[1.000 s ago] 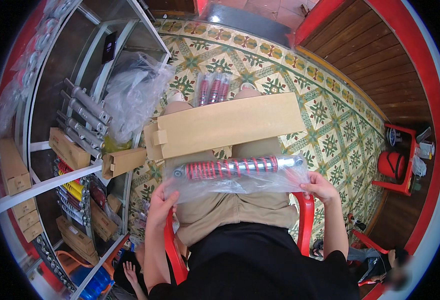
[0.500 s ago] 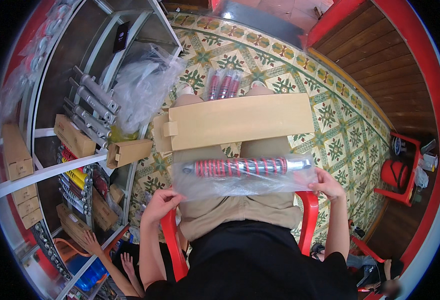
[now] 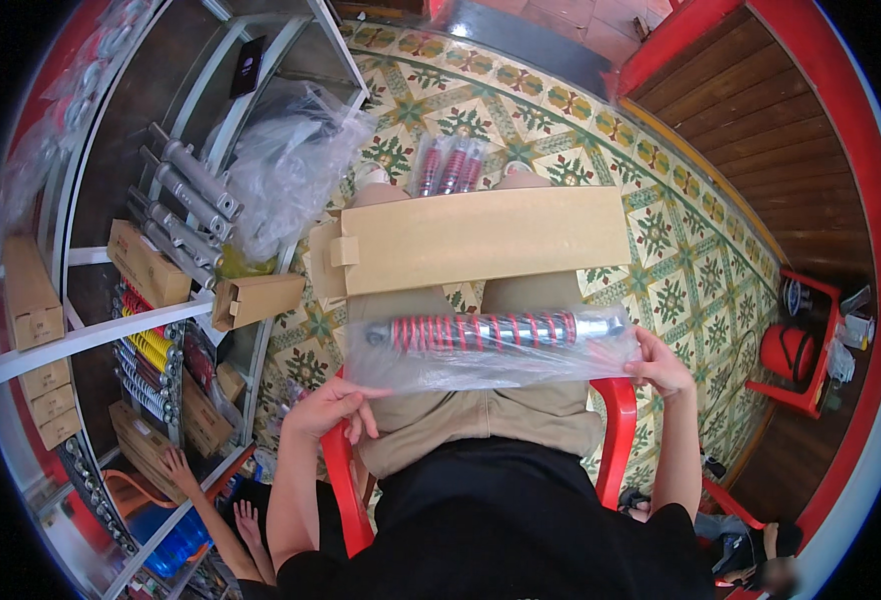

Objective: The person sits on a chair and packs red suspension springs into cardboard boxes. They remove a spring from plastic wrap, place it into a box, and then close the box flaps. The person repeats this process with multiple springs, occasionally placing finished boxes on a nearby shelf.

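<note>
left hand [image 3: 333,408]: is sitting at the lower left corner of the sleeve, fingers loosely bent and partly spread, the lower ones hanging free; whether finger and thumb are pinching the film, i cannot tell.
right hand [image 3: 661,364]: is closing thumb against fingers on the right end of the sleeve, holding plastic only, not metal.
clear sleeve [image 3: 491,376]: is wrapping the whole part, its loose lower edge sagging toward my waist.
shock absorber [image 3: 486,332]: is lying crosswise above my thighs inside the sleeve, red spring along most of it, the plain silver end pointing right; i cannot tell whether my lap is bearing it.
handling: i am judging the metal part heavy for its length and stiff, the film soft, slippery and likely to tear or let the part slide.
where to hold: i am favouring a full grip around the body near each end, through the film, over pinching the corners.
cardboard box [image 3: 486,238]: is resting across my legs just beyond the part, its end flap opening at the left.
red-spring shocks [image 3: 451,170]: are lying wrapped on the tiled floor [image 3: 666,275] between my feet.
</note>
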A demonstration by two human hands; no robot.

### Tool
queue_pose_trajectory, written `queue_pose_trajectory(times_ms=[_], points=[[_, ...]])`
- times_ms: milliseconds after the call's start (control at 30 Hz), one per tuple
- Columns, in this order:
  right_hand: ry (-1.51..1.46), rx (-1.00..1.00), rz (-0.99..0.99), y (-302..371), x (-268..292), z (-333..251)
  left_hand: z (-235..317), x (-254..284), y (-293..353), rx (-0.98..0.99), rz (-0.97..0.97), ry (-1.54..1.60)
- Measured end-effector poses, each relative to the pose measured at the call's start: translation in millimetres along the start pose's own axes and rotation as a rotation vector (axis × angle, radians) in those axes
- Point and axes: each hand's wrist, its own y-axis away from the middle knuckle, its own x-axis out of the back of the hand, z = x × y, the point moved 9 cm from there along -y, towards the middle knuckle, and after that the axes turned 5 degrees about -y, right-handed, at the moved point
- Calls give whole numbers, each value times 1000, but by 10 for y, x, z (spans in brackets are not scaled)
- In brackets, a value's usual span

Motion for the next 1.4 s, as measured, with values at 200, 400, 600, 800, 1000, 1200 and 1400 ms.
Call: queue_pose_trajectory(times_ms=[200, 400, 600, 800, 1000, 1200, 1400], points=[[25, -32, -15, 79, -87, -87, -13, -45, 126, -41, -103, -26], [95, -45, 56, 189, 3, 0, -103, -46, 243, -52, -128, -12], [-14, 3, 24, 256, -136, -157, 47, -95, 320, -189, -68, 19], [-82, 90, 8, 324, -302, -414, 240, -98, 377, -367, 78, 127], [-159, 68, -5, 367, -336, -341, 395, -166, 449, -356, 71, 153], [67, 87, -53, 387, -228, -158, 22, -103, 488, -274, 78, 194], [281, -34, -145, 471, -300, -39, -171, -173, 631, -45, 87, 77]])
